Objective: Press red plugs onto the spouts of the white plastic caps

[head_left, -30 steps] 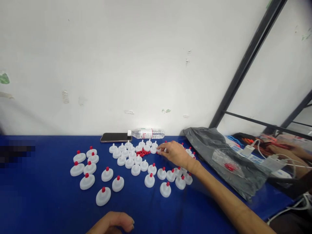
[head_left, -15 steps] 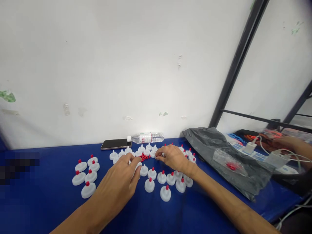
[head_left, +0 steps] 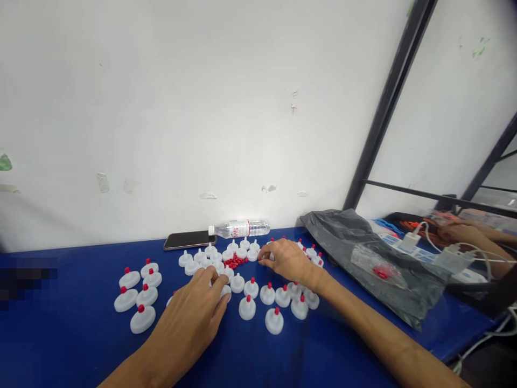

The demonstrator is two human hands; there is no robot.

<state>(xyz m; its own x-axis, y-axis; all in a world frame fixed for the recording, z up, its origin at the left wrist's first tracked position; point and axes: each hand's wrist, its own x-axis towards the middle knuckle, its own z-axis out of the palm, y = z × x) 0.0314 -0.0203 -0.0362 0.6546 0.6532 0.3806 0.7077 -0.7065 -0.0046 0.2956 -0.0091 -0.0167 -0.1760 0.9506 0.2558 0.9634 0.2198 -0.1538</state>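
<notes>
My left hand [head_left: 197, 303] is closed around a white nozzle lid [head_left: 225, 292], whose edge shows between thumb and fingers. Just right of the small pile of red tip caps [head_left: 233, 262], my right hand [head_left: 287, 260] has its thumb and fingertips pinched together. Whatever they hold, if anything, is too small to make out. Several bare white nozzle lids [head_left: 237, 283] stand around the pile. Lids with red tips [head_left: 274, 321] stand in front of and behind my right hand, and another group of red-tipped lids [head_left: 142, 319] is at the left.
A phone [head_left: 189, 240] and a clear plastic bottle [head_left: 242, 228] lie by the wall. To the right is a grey plastic bag [head_left: 347, 237] with a clear packet of red pieces [head_left: 377, 269] on it. Beyond are chargers [head_left: 410, 241] and another person's hands [head_left: 464, 233].
My left hand has moved slightly down and toward me with the nozzle lid. My right hand stays by the red caps in nearly the same pinch. The view has shifted slightly.
</notes>
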